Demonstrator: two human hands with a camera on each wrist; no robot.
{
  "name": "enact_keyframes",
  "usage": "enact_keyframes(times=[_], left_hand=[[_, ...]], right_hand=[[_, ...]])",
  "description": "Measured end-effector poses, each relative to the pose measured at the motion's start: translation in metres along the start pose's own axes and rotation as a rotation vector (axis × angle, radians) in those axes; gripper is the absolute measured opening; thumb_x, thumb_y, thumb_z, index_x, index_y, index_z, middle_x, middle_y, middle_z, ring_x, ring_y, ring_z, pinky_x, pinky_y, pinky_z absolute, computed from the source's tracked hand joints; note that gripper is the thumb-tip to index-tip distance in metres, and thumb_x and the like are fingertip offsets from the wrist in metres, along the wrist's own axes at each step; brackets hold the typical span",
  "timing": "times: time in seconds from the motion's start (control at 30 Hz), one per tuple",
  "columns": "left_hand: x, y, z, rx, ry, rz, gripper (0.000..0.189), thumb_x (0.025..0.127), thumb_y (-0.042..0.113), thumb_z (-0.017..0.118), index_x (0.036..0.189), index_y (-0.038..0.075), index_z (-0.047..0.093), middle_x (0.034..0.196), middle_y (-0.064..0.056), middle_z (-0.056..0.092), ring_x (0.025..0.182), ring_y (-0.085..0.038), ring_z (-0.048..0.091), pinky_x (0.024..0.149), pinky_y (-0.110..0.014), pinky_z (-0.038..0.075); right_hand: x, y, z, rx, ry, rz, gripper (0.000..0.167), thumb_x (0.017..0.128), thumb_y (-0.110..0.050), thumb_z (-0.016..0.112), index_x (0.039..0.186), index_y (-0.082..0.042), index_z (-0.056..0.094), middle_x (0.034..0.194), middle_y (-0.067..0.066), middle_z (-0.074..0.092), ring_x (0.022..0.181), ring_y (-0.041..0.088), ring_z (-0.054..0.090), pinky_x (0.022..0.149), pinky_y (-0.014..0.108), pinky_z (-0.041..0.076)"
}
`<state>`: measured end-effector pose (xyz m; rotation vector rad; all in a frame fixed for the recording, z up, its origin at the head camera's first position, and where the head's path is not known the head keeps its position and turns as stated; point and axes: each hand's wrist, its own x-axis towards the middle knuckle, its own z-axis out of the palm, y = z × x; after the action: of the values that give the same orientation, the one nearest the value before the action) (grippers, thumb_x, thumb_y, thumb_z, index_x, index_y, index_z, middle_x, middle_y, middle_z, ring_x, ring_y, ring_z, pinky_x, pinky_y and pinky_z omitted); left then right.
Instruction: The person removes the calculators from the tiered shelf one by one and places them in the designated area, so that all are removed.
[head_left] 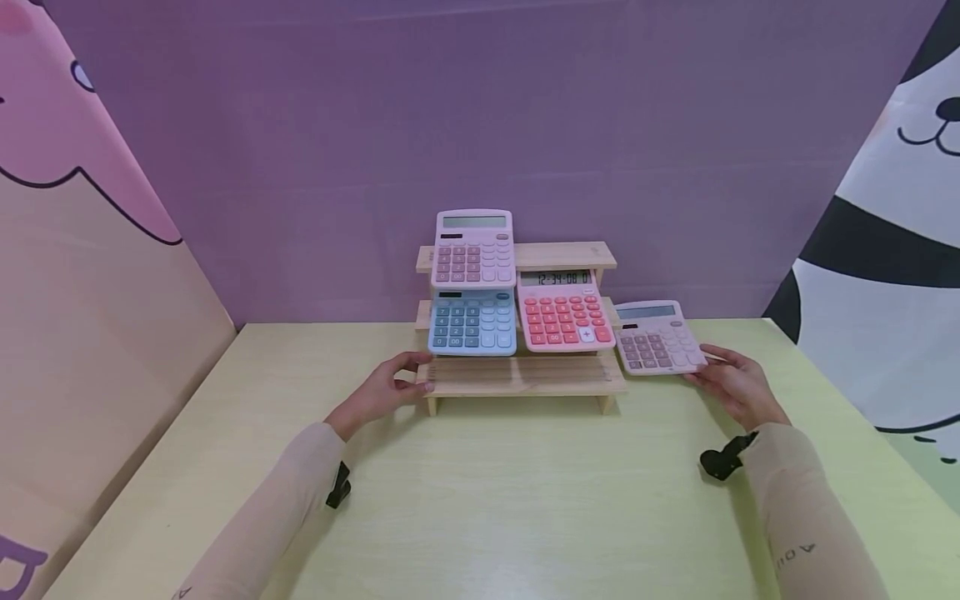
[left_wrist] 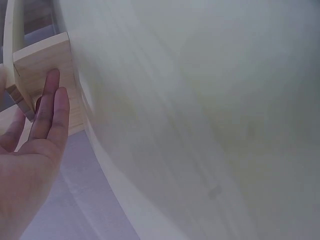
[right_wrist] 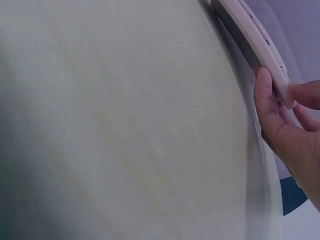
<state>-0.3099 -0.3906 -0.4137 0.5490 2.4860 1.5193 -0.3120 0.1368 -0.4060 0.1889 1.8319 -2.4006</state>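
A three-tier wooden rack (head_left: 525, 377) stands at the back of the table. On it, a pale pink calculator (head_left: 474, 275) leans on the top tier, above a blue calculator (head_left: 472, 333), with a bright pink calculator (head_left: 566, 321) to their right. My left hand (head_left: 382, 392) grips the left end of the lowest tier; in the left wrist view its fingers (left_wrist: 52, 107) lie by the wooden end piece (left_wrist: 55, 62). Just right of the rack, my right hand (head_left: 738, 385) pinches another pale pink calculator (head_left: 660, 337) by its lower right corner, thumb on top, fingers beneath.
The pale yellow table (head_left: 525, 500) reaches back to a purple backdrop (head_left: 337, 150). Printed cartoon panels stand on the left (head_left: 90, 275) and right (head_left: 885, 292). A black wrist strap (head_left: 723, 460) shows at the right sleeve.
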Motion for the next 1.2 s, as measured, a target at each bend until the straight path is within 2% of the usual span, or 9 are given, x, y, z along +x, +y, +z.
enact_keyframes(times=[0.13, 0.3, 0.6, 0.83, 1.2], left_hand=[[0.001, -0.002, 0.000, 0.004, 0.005, -0.002, 0.056, 0.085, 0.024, 0.065, 0.134, 0.011, 0.042, 0.128, -0.011, 0.045, 0.099, -0.025, 0.057, 0.086, -0.033, 0.051], [0.001, -0.002, 0.001, 0.012, 0.009, -0.004, 0.054, 0.085, 0.026, 0.065, 0.133, 0.013, 0.043, 0.127, -0.010, 0.045, 0.102, -0.026, 0.055, 0.089, -0.035, 0.049], [0.002, -0.002, 0.001, 0.018, 0.016, -0.013, 0.054, 0.085, 0.025, 0.065, 0.133, 0.013, 0.043, 0.127, -0.009, 0.045, 0.104, -0.027, 0.053, 0.090, -0.035, 0.049], [0.002, -0.002, 0.001, 0.015, 0.017, -0.015, 0.053, 0.085, 0.025, 0.065, 0.133, 0.013, 0.043, 0.127, -0.010, 0.045, 0.107, -0.028, 0.050, 0.090, -0.035, 0.048], [0.000, 0.001, 0.001, 0.017, 0.021, -0.017, 0.052, 0.086, 0.024, 0.064, 0.132, 0.013, 0.044, 0.127, -0.009, 0.045, 0.106, -0.028, 0.050, 0.090, -0.035, 0.048]], right_hand=[[0.000, 0.001, -0.002, -0.014, 0.003, 0.019, 0.069, 0.090, 0.008, 0.045, 0.147, -0.006, 0.009, 0.103, -0.004, 0.048, 0.086, 0.007, 0.062, 0.081, 0.025, 0.053], [0.000, -0.001, -0.002, -0.027, -0.020, 0.045, 0.070, 0.091, 0.006, 0.044, 0.147, -0.006, 0.003, 0.111, 0.000, 0.043, 0.088, 0.006, 0.061, 0.083, 0.026, 0.052], [0.001, -0.008, 0.001, -0.128, 0.003, 0.106, 0.070, 0.092, 0.002, 0.045, 0.147, -0.008, 0.003, 0.112, 0.000, 0.041, 0.086, 0.006, 0.060, 0.089, 0.027, 0.049], [0.005, -0.007, -0.001, -0.181, -0.008, 0.108, 0.074, 0.091, 0.002, 0.048, 0.147, -0.006, 0.000, 0.119, 0.005, 0.037, 0.085, 0.006, 0.061, 0.090, 0.028, 0.049], [0.014, -0.004, -0.004, -0.419, -0.002, 0.099, 0.076, 0.090, -0.002, 0.052, 0.145, 0.001, 0.000, 0.135, 0.017, 0.025, 0.083, -0.001, 0.056, 0.083, 0.021, 0.051]])
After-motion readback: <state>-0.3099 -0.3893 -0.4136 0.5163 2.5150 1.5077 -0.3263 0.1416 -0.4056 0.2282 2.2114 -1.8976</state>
